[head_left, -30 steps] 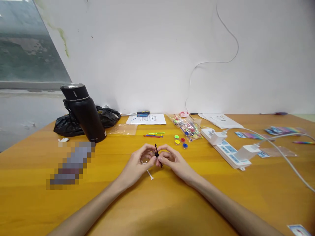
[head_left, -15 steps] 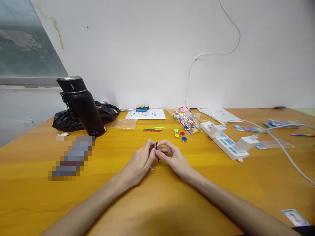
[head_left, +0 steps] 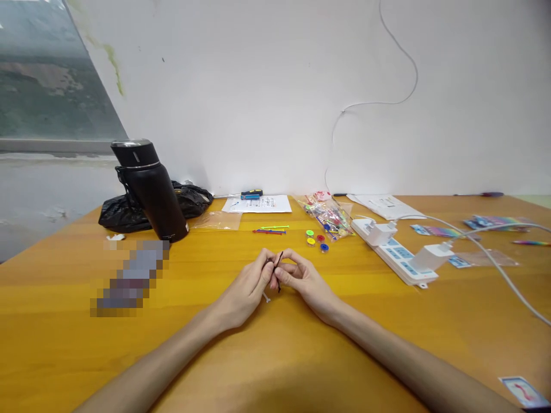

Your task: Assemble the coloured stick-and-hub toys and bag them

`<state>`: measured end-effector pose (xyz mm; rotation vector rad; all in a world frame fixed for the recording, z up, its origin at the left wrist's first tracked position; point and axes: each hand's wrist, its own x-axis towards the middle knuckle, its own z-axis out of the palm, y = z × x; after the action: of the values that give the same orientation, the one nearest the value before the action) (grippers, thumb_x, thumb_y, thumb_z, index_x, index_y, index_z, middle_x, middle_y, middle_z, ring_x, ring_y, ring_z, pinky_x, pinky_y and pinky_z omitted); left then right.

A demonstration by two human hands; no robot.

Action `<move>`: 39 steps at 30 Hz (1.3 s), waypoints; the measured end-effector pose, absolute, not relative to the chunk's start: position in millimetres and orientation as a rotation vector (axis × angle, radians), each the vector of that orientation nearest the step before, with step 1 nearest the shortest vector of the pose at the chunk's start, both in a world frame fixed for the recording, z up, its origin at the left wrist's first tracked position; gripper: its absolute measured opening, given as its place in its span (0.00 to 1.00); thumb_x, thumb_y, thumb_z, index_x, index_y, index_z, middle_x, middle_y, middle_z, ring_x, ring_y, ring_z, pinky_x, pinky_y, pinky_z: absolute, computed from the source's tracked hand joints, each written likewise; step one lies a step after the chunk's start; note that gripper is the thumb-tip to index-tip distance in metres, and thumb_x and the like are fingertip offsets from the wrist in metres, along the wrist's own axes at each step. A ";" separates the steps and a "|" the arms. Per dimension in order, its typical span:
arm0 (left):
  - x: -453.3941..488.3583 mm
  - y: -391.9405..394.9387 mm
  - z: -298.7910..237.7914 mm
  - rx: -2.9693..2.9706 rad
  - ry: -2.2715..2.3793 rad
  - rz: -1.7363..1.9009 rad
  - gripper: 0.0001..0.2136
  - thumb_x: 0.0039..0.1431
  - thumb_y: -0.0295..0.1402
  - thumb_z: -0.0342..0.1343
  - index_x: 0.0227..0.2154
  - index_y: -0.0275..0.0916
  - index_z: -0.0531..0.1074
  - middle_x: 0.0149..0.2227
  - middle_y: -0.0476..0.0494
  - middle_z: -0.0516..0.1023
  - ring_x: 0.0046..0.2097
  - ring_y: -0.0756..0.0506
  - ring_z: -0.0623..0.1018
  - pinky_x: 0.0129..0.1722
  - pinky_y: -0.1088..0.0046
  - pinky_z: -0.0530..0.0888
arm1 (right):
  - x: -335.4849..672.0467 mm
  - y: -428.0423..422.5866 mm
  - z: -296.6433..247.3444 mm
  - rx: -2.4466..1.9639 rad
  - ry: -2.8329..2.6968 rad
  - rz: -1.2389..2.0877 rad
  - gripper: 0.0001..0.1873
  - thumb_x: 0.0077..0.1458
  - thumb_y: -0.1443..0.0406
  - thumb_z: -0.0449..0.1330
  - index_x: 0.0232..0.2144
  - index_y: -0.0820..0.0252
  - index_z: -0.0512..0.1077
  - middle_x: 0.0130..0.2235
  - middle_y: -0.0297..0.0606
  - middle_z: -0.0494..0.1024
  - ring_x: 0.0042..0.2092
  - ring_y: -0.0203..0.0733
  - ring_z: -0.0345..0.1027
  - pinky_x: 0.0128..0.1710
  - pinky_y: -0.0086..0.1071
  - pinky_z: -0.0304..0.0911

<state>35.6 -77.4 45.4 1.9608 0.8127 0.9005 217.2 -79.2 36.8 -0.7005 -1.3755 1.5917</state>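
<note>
My left hand [head_left: 243, 293] and my right hand [head_left: 306, 282] meet fingertip to fingertip above the middle of the table. Between the pinched fingers is a thin black piece [head_left: 281, 256], its ends showing above and below them. A small white plastic rod [head_left: 266, 297] with a flared end pokes out beneath my left hand, whose curled fingers hide the rest of it. Both hands are closed. Just beyond them lie several small coloured wheels, among them a yellow one [head_left: 310, 242] and a blue one [head_left: 324, 248], plus thin coloured rods [head_left: 275, 227].
At left stand a black bottle [head_left: 157, 198] and a black plastic bag [head_left: 123, 213], with a pixelated flat object [head_left: 133, 275] nearer. A screwdriver [head_left: 252, 194] lies on paper at the back. Right are a bag of parts [head_left: 329, 215], a power strip [head_left: 402, 261] and a trailing cable [head_left: 501, 265].
The black piece has tilted, its top leaning more to the right. Both hands stay together in nearly the same pose. The whole view has shifted slightly.
</note>
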 end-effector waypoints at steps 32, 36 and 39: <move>34.9 -51.2 32.1 1.169 0.697 1.126 0.14 0.67 0.47 0.48 0.34 0.41 0.62 0.28 0.50 0.70 0.23 0.52 0.61 0.24 0.75 0.61 | 240.6 -50.9 31.4 -0.905 -1.531 1.196 0.15 0.61 0.55 0.64 0.44 0.58 0.73 0.36 0.36 0.79 0.40 0.40 0.74 0.46 0.34 0.66; 35.1 -49.0 31.6 1.133 0.700 1.063 0.13 0.64 0.45 0.53 0.33 0.41 0.61 0.30 0.52 0.69 0.22 0.55 0.59 0.24 0.77 0.57 | 245.4 -44.5 28.4 -0.943 -1.500 1.077 0.14 0.60 0.55 0.65 0.40 0.58 0.71 0.35 0.36 0.79 0.40 0.41 0.75 0.46 0.35 0.66; 34.2 -51.6 31.7 1.193 0.714 1.017 0.15 0.62 0.45 0.59 0.34 0.41 0.63 0.26 0.57 0.60 0.22 0.56 0.56 0.24 0.78 0.55 | 241.8 -49.4 32.1 -0.933 -1.571 1.069 0.13 0.61 0.55 0.64 0.40 0.58 0.72 0.36 0.37 0.79 0.40 0.41 0.75 0.46 0.35 0.66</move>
<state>34.2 -51.6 31.7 1.1932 0.7140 1.0169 241.8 -49.4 32.1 -0.9334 -1.5707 1.0690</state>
